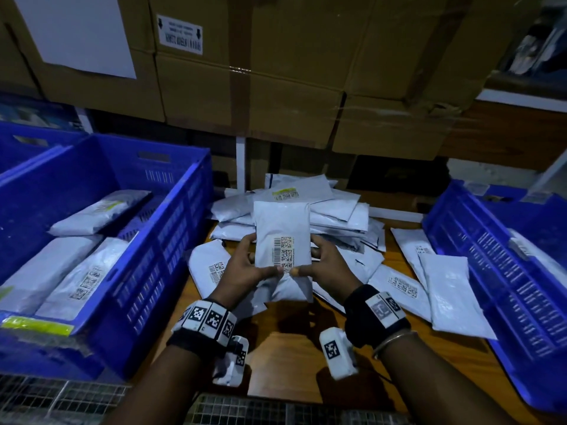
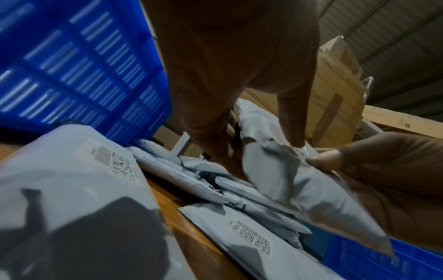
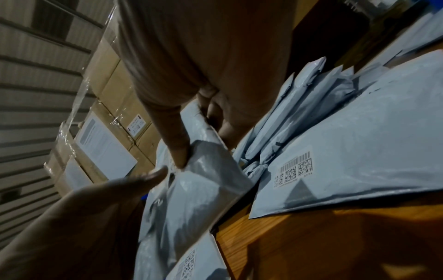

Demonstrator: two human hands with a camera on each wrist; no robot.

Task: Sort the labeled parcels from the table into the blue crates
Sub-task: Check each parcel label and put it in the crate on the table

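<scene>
Over the table (image 1: pixel 288 360), left hand (image 1: pixel 245 265) and right hand (image 1: pixel 328 265) pinch one labeled parcel (image 1: pixel 282 240); left crate (image 1: pixel 159 240) holds several, pile (image 1: pixel 331 210) remains

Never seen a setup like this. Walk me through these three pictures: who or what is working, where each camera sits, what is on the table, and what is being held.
No machine here: a person works with two bare hands, wearing wristbands with square markers. The large picture comes from a camera on the person's head, looking down. The other two come from small cameras on each wrist, looking along the fingers.

On the wooden table lies a heap of grey parcels, plastic mailing bags, several showing barcode labels. A blue crate stands on the left with a few parcels already inside; a second blue crate stands on the right.

The left hand and the right hand together hold one parcel upright, thumbs pinching its lower part by the barcode label, which faces the head camera. The wrist views show its rear side, pinched by the same fingers.
</scene>
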